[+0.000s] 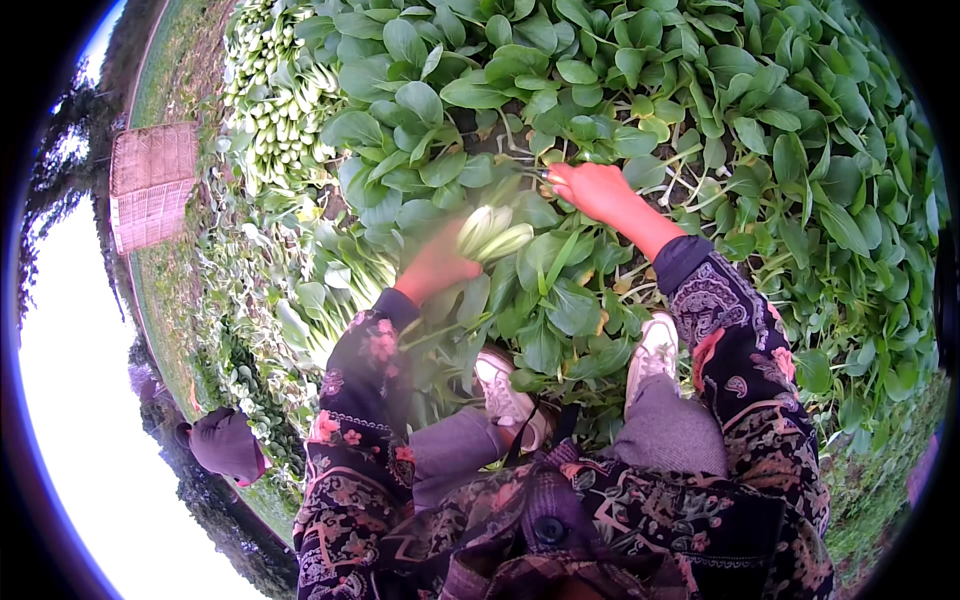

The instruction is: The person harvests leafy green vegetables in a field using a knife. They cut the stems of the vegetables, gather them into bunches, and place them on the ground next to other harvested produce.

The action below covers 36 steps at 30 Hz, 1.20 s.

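Observation:
My left hand (436,261), blurred by motion, is closed around a small bunch of bok choy (491,234) with its pale stalk ends pointing right. My right hand (581,187) grips the handle of a thin cutting tool (534,172) low among the standing plants; its blade is blurred and partly lost against the soil. Leafy bok choy plants (517,67) stand above and right of both hands. Cut bok choy (281,127) lies heaped at the upper left, white stalk ends showing, and more lies just left of my left hand.
My two shoes (504,390) stand among leaves below the hands. A pinkish plastic crate (154,187) sits at the field's edge, far left. Another person (225,444) in dark clothing bends over at the lower left. Loose leaves and stalks litter the ground left of me.

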Available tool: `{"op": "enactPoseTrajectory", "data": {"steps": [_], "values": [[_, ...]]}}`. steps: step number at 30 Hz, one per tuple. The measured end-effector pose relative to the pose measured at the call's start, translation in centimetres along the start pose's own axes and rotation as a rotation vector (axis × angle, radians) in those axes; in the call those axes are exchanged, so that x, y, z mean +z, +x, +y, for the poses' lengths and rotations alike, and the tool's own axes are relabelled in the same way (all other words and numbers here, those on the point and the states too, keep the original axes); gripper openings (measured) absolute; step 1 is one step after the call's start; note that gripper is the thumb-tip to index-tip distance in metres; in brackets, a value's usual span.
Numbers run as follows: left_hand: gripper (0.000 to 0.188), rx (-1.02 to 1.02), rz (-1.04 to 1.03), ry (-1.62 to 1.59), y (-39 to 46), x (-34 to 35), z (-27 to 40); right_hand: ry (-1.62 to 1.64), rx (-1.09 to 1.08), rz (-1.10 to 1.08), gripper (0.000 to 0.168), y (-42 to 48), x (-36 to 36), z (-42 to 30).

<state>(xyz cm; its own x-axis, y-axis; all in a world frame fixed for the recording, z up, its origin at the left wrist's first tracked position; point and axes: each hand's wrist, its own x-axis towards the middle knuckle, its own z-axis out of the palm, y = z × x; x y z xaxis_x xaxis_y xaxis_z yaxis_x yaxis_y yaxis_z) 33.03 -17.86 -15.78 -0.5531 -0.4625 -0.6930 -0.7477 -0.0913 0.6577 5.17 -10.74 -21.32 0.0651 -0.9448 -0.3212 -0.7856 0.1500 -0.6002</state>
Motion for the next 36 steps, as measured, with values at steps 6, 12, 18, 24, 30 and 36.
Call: {"op": "enactPoseTrajectory", "data": {"steps": [6, 12, 18, 24, 30, 36], "values": [[0.058, 0.088, 0.185, 0.13, -1.9, 1.7, 2.4, -0.021, 0.076, -0.218, 0.034, -0.1, 0.1, 0.9], [0.063, 0.191, 0.387, 0.586, -5.5, 2.7, 4.4, 0.938, 0.34, -0.095, 0.042, 0.2, -0.7, 0.3], [0.052, 0.615, 0.487, 0.747, -9.7, 0.3, 6.5, 1.389, 0.4, -0.181, 0.044, -0.5, -2.5, -6.6], [0.064, 0.692, 0.528, 0.962, -15.6, -3.5, 5.3, 1.516, 0.069, -0.107, 0.039, -1.3, -7.0, -14.6], [0.076, 0.552, 0.581, 0.434, -23.6, -6.9, 3.2, 1.136, -0.135, 0.11, 0.029, -1.6, -9.3, -23.2], [0.063, 0.456, 0.57, -0.66, -26.6, -5.9, -5.1, 0.92, -0.217, -0.021, 0.029, -2.5, -3.5, -31.3]]}}
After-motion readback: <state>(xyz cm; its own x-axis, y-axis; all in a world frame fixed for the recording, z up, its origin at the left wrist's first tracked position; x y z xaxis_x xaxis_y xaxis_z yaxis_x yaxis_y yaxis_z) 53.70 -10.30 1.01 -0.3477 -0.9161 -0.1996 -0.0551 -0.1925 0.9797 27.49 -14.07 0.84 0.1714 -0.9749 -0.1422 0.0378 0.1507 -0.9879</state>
